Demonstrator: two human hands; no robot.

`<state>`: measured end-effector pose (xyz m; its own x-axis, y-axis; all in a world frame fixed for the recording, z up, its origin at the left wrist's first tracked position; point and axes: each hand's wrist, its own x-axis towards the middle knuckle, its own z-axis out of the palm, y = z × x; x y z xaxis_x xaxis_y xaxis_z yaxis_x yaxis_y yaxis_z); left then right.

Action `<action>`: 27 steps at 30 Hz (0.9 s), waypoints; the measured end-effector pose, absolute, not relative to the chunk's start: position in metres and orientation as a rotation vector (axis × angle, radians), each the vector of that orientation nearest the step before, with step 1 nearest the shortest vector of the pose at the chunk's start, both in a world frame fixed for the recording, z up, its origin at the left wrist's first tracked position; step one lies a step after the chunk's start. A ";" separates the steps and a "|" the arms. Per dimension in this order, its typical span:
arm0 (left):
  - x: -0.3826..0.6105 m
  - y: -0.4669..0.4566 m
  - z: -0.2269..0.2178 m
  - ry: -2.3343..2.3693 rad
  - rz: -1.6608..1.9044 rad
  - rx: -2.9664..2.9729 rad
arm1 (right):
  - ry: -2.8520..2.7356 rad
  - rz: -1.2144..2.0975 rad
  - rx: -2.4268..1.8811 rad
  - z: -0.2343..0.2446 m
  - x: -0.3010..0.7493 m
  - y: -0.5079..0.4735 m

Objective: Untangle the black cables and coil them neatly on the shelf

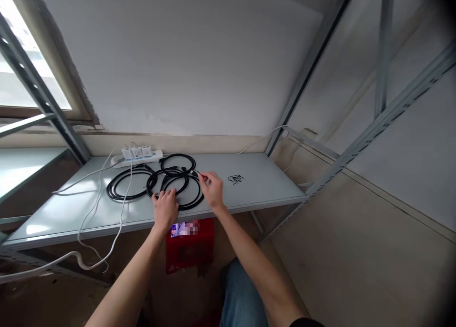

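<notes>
Several coiled black cables (174,180) lie on a pale grey metal shelf (256,184). My left hand (165,208) rests on the near edge of the middle coil, fingers curled down onto the cable. My right hand (213,188) is at the right side of that coil and pinches the cable's end near its plug. Another black coil (125,184) lies to the left, and a smaller one (177,162) sits behind, toward the wall.
A white power strip (137,157) with white chargers plugged in sits at the back by the wall. White cords (99,213) trail off the shelf's front edge. A red crate (190,246) stands under the shelf. Metal rack posts (374,122) rise on the right.
</notes>
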<state>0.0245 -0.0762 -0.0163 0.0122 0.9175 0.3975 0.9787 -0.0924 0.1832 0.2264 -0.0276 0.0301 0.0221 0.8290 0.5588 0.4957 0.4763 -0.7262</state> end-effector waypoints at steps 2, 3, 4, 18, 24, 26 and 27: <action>0.025 -0.075 -0.018 -2.016 -0.671 -2.119 | -1.679 0.235 -1.236 0.036 0.270 -0.024; 0.025 -0.075 -0.018 -2.022 -0.688 -2.114 | -1.667 0.174 -1.309 0.036 0.296 -0.020; 0.025 -0.075 -0.018 -2.025 -0.703 -2.111 | -1.653 0.120 -1.394 0.034 0.321 -0.014; 0.023 -0.070 -0.018 -2.036 -1.039 -2.085 | -1.512 0.112 -1.499 -0.027 0.400 -0.017; 0.020 -0.073 0.007 -2.096 -1.565 -1.903 | -1.644 0.232 -1.336 -0.047 0.421 -0.096; 0.016 -0.076 0.032 -2.074 -1.843 -1.733 | -1.719 0.272 -1.332 -0.047 0.432 -0.115; 0.014 -0.077 0.046 -2.048 -1.989 -1.651 | -1.728 0.298 -1.342 -0.045 0.436 -0.121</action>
<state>0.0136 -0.0773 0.0464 -0.4899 0.7117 0.5035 0.5241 -0.2211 0.8224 0.4364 -0.1212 -0.0451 -0.0060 0.8670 0.4983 0.6504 0.3819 -0.6566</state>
